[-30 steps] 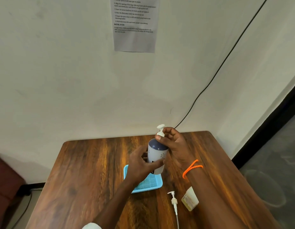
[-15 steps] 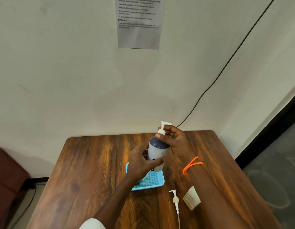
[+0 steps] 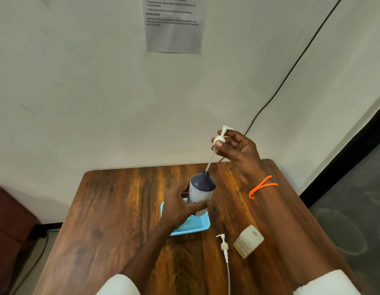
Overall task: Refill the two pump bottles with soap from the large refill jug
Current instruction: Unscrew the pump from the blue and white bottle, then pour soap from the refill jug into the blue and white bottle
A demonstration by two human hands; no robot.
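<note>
My left hand (image 3: 180,207) grips a white pump bottle with a dark blue shoulder (image 3: 200,191), held tilted above the blue tray (image 3: 197,227). My right hand (image 3: 238,150) pinches that bottle's white pump head (image 3: 221,137) and holds it raised. Its thin dip tube (image 3: 209,165) still reaches into the bottle's neck. A second white pump head with a long tube (image 3: 224,246) lies loose on the table in front of the tray. Beside it stands a pale yellowish container (image 3: 247,241), partly behind my right forearm. No large jug shows in view.
The brown wooden table (image 3: 121,209) sits in a corner against a pale wall. A printed sheet (image 3: 174,24) hangs on the wall and a black cable (image 3: 291,71) runs down it. A dark red seat (image 3: 8,226) is at the left; grey floor lies to the right.
My right hand has lifted the pump head up out of the bottle, drawing the tube nearly clear of the neck. My left hand keeps its hold on the bottle.
</note>
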